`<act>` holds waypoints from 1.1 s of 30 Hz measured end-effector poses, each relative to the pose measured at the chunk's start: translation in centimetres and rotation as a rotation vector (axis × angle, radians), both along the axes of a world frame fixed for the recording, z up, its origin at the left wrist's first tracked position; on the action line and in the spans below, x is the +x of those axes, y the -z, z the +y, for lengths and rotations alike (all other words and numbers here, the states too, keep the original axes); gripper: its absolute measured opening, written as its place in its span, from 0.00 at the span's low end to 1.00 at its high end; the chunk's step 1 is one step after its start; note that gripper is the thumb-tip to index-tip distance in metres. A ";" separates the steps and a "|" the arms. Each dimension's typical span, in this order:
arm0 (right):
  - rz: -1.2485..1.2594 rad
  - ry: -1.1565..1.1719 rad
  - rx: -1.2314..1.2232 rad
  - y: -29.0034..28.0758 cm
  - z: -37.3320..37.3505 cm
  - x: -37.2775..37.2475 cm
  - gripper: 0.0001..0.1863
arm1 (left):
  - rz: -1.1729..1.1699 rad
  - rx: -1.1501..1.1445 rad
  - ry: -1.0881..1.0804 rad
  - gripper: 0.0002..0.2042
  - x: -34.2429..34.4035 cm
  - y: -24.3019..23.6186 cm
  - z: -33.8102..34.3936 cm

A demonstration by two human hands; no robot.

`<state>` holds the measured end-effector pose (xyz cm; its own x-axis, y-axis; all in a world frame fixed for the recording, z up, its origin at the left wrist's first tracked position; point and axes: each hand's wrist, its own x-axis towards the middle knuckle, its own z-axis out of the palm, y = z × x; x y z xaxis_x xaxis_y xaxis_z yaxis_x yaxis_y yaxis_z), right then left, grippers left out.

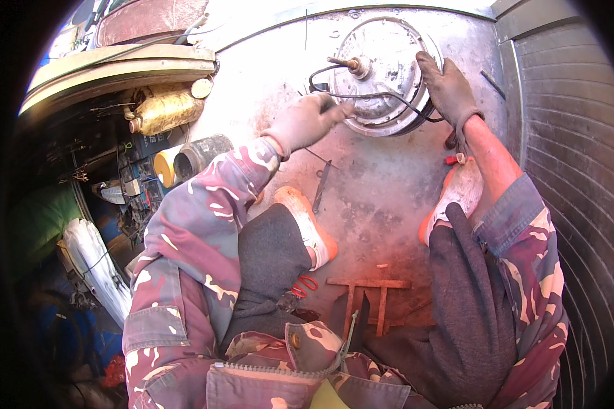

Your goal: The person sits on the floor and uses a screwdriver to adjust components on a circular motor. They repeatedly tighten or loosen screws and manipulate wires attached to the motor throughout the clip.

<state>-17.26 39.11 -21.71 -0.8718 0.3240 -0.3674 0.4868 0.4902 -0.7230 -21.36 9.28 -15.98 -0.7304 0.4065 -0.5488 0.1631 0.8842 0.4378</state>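
Note:
A silver round wheel hub (382, 54) with a central axle and a looping black cable (389, 94) lies at the top centre. My gloved right hand (450, 87) is closed on the hub's right rim, its fingers partly hidden. A cable end with a red piece (455, 159) is below that wrist. My gloved left hand (305, 117) reaches toward the hub's lower left, beside the cable, with fingers apart and slightly blurred; I cannot tell whether they touch it. A dark narrow tool (321, 185) lies on the metal floor below that hand.
Between my feet are red-handled scissors (305, 286) and a rusty metal frame (368, 283). To the left are a yellowish bottle (164, 109), an open cylindrical container (201, 155), a ledge (126, 63) and clutter. A ribbed metal wall (563, 123) runs along the right.

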 end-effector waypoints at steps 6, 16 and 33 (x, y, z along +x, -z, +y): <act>0.010 0.002 0.014 0.0 -0.1 0.0 0.45 | -0.730 0.130 -0.437 0.23 -0.5 0.0 -0.7; 0.043 0.011 0.006 0.5 -0.1 -0.2 0.43 | 0.049 -0.096 0.050 0.29 0.4 0.8 -1.4; 0.034 0.009 -0.073 -0.4 -0.2 0.0 0.45 | 0.336 -0.119 0.359 0.13 0.2 0.0 -1.2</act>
